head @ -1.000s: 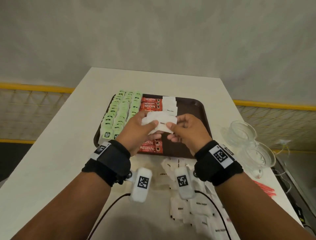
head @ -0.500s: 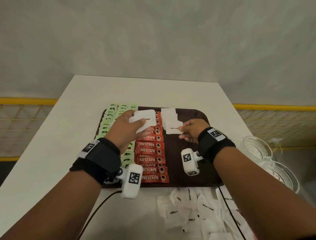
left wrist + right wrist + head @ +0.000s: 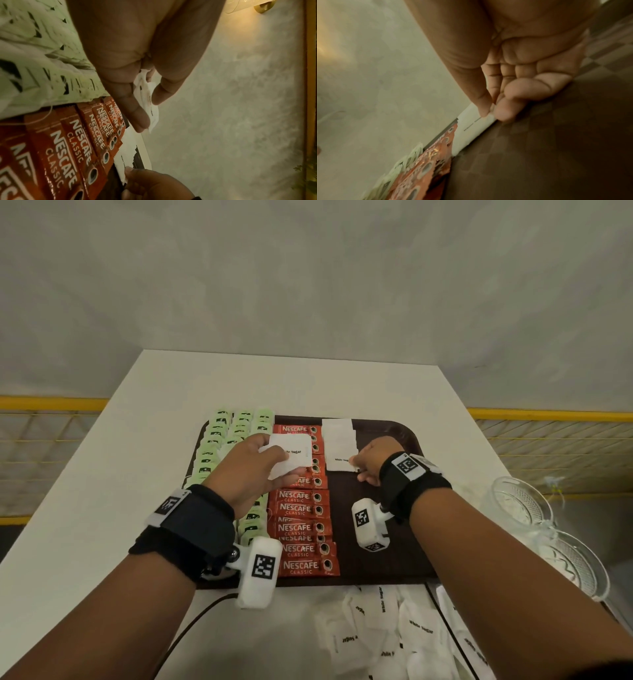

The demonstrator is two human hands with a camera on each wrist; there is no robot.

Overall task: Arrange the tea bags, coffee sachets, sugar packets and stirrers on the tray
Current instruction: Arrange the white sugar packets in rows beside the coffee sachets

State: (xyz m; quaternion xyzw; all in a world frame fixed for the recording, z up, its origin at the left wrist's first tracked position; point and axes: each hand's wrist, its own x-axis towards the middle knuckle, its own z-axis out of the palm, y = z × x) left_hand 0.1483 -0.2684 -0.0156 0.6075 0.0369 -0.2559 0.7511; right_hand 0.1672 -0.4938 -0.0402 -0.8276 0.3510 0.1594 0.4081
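A dark brown tray (image 3: 387, 563) holds rows of green tea bags (image 3: 219, 440), a column of red coffee sachets (image 3: 301, 529) and a short column of white sugar packets (image 3: 337, 436). My left hand (image 3: 253, 470) hovers over the coffee column and grips a small stack of sugar packets (image 3: 291, 455) between thumb and fingers; the left wrist view shows the held stack (image 3: 150, 102) edge on. My right hand (image 3: 371, 460) pinches the near right corner of the frontmost sugar packet (image 3: 340, 462) lying on the tray, as the right wrist view shows at the packet (image 3: 476, 125).
A loose pile of white sugar packets (image 3: 387, 631) lies on the white table (image 3: 102, 508) in front of the tray. Clear glass bowls (image 3: 551, 535) stand at the right table edge. The right part of the tray is bare brown surface.
The hands separated. My right hand carried one sugar packet to the tray's sugar column and laid it down; my left hand kept the remaining stack and moved forward over the coffee sachets.
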